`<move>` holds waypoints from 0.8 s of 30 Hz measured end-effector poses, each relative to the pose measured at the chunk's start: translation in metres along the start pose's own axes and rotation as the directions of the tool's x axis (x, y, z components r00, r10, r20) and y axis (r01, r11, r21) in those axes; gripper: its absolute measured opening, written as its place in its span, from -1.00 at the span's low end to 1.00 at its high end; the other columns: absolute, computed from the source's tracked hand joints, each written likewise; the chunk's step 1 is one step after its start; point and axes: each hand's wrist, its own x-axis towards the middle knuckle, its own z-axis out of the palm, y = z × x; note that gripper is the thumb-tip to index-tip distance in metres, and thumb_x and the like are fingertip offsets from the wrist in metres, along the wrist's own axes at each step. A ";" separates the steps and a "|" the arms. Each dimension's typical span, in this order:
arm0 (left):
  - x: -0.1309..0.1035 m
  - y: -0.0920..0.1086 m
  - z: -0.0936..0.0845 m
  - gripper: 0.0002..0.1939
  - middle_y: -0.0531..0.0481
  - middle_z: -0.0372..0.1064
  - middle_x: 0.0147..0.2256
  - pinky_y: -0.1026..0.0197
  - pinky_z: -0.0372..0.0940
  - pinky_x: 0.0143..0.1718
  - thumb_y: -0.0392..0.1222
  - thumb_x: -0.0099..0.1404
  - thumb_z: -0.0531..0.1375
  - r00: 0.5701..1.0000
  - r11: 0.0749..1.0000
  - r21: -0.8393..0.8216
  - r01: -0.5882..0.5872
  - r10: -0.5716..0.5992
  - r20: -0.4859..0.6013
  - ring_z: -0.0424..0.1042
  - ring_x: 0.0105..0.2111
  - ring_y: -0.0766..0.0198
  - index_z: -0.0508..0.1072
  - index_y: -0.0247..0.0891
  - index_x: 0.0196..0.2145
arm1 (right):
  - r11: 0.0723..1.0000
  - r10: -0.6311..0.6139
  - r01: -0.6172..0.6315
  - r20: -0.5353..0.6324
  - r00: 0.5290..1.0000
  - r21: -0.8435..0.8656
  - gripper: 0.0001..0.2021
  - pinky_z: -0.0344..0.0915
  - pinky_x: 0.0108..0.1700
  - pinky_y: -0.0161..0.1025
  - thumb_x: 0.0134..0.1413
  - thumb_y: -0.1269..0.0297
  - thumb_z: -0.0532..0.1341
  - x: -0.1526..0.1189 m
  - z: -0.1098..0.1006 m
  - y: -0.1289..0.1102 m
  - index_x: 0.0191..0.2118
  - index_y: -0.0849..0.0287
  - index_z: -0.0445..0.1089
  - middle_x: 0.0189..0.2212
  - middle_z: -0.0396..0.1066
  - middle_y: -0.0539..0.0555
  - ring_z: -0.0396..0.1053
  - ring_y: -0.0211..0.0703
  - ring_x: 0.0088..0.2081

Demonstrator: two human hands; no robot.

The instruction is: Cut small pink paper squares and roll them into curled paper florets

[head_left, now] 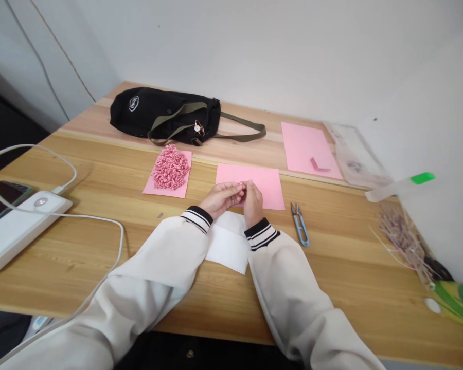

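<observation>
My left hand (223,199) and my right hand (252,201) meet fingertip to fingertip at the middle of the table. Both are closed in a pinch; a tiny pink spot shows between them, too small to name, and it could be a fingernail. Beneath them lie a pink paper sheet (272,187) and, nearer me, a white folded sheet (227,252), both partly covered by my hands. A heap of pink bead-like strands (170,168) rests on a smaller pink paper (180,190) to the left. Blue thread snips (300,226) lie right of my right hand.
A black bag (158,113) with a watch (198,128) on it lies at the back. At left are a white power strip (27,221) with cable and a phone (7,198). Another pink sheet (301,141), a green-ended clear strip (399,186) and dried stems (403,236) are at right.
</observation>
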 end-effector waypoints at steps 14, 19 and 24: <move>0.000 0.000 -0.001 -0.76 0.06 0.33 -0.60 0.39 0.21 -0.47 -0.21 -0.12 0.37 1.000 1.000 0.008 0.004 -0.004 0.003 0.30 -0.57 0.48 0.45 -0.42 -0.52 | 1.000 -0.010 0.010 -0.003 1.000 -0.028 -0.62 0.24 -0.31 -0.27 0.09 0.02 -0.07 0.000 0.000 0.001 -0.51 0.16 0.28 -0.61 0.28 -0.04 0.27 -0.24 -0.43; 0.000 0.000 -0.001 -0.76 0.06 0.33 -0.59 0.39 0.20 -0.47 -0.22 -0.12 0.37 1.000 1.000 0.014 0.000 -0.001 0.009 0.29 -0.57 0.49 0.44 -0.43 -0.52 | 1.000 -0.014 0.014 -0.006 1.000 -0.020 -0.63 0.24 -0.31 -0.27 0.09 0.03 -0.07 0.000 0.000 0.001 -0.50 0.17 0.29 -0.60 0.28 -0.04 0.27 -0.25 -0.43; 0.000 0.000 -0.001 -0.75 0.06 0.33 -0.60 0.39 0.20 -0.47 -0.22 -0.13 0.37 1.000 1.000 0.018 0.002 -0.002 0.009 0.28 -0.58 0.49 0.43 -0.42 -0.53 | 1.000 -0.016 0.016 -0.004 1.000 -0.021 -0.63 0.24 -0.31 -0.27 0.09 0.03 -0.06 0.000 -0.001 0.001 -0.51 0.16 0.29 -0.60 0.29 -0.04 0.27 -0.24 -0.43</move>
